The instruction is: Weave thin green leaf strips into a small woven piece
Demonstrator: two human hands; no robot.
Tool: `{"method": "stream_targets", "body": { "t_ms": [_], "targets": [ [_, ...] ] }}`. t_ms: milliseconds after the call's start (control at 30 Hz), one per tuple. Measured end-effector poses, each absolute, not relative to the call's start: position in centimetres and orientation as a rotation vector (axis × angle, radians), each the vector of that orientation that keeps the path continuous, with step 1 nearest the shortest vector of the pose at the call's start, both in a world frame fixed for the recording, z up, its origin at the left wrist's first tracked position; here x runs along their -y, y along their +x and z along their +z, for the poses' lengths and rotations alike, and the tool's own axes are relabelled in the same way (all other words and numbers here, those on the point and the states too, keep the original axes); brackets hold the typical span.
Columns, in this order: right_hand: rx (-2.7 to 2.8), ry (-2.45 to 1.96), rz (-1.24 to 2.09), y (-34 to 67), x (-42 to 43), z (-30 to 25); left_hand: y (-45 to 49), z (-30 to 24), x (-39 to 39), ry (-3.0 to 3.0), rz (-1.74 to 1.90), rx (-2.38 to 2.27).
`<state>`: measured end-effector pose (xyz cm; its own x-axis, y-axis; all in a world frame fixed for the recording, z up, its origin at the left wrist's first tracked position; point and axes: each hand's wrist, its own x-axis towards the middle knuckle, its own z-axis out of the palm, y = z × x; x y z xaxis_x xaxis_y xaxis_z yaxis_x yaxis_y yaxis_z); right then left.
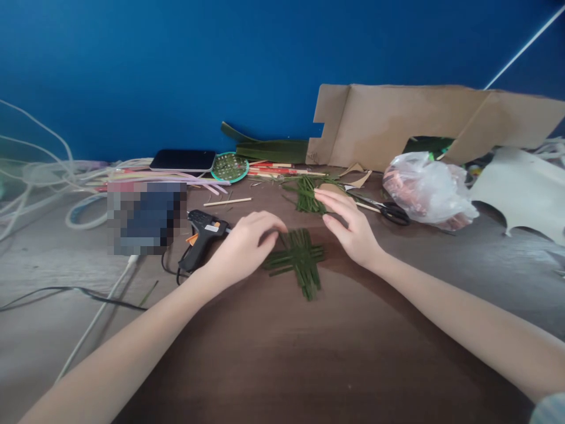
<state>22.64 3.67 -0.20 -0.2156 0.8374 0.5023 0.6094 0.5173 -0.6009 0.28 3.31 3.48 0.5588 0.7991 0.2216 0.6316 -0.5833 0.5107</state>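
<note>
A small woven mat of green leaf strips lies flat on the brown table, its strips crossing in a plus shape. My left hand rests on the mat's left edge, fingers curled down and pressing the strips. My right hand hovers just past the mat's upper right corner, fingers stretched out and holding nothing. A loose heap of more green strips sits behind the mat, close to my right fingertips.
A black glue gun with its cord lies left of my left hand. Scissors and a plastic bag lie at the right. Cardboard leans on the blue wall. A phone, a round green woven disc, sticks and straws lie at the back.
</note>
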Motion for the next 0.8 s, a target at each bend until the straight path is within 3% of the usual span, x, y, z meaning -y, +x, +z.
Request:
{"method": "stream_targets", "body": {
  "t_ms": [333, 800],
  "targets": [
    [1.769, -1.257, 0.603, 23.15, -4.51, -1.08, -0.10, 3.36, -3.66, 2.328, 0.739, -1.394],
    [1.923, -1.147, 0.531, 23.06, -4.31, -0.74, -0.05, 3.57, -3.87, 2.422, 0.790, -1.399]
  ]
}}
